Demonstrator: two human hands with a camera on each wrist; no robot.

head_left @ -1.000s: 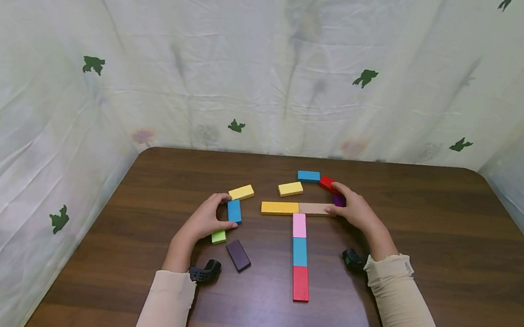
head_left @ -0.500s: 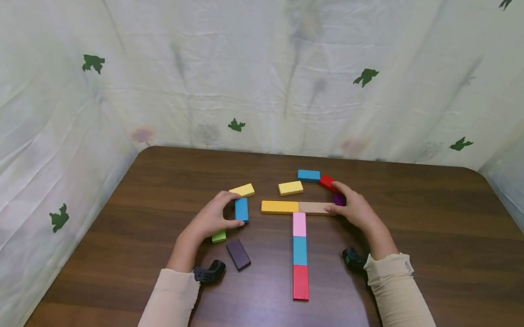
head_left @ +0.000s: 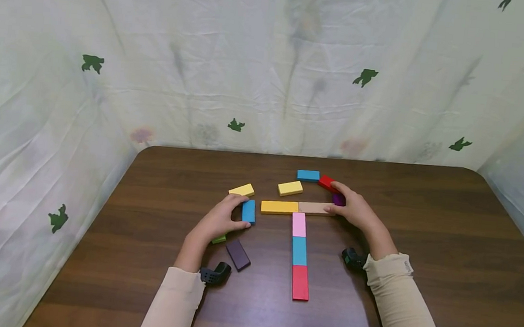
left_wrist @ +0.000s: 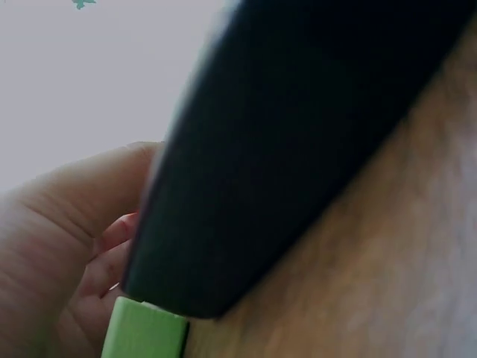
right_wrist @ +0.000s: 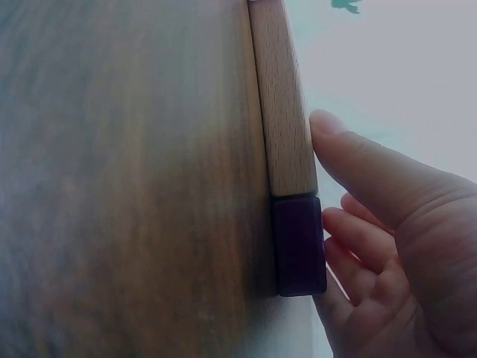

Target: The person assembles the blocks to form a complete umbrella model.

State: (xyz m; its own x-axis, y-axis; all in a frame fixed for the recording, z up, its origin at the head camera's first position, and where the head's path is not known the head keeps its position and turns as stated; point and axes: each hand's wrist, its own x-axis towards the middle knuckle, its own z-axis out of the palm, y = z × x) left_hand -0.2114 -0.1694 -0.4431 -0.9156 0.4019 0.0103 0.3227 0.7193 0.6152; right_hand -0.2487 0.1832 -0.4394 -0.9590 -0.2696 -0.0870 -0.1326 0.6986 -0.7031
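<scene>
Fingers of the left hand (head_left: 216, 221) pinch the blue block (head_left: 249, 211) — long axis running near to far, just left of the amber block (head_left: 279, 207); the right hand (head_left: 356, 209), fingers apart, touches the wooden block (head_left: 313, 208).

"Where's the blue block (head_left: 249, 211)?"
"Left of the plain wood block (head_left: 314, 208), flat side up, long side pointing away."
"And that wood one?"
"Flat on the worktop (head_left: 434, 230), sideways. The purple block (right_wrist: 299, 246) touches its right end."
"The red block (head_left: 326, 182)?"
"Slanted, farther back, partly hidden."
</scene>
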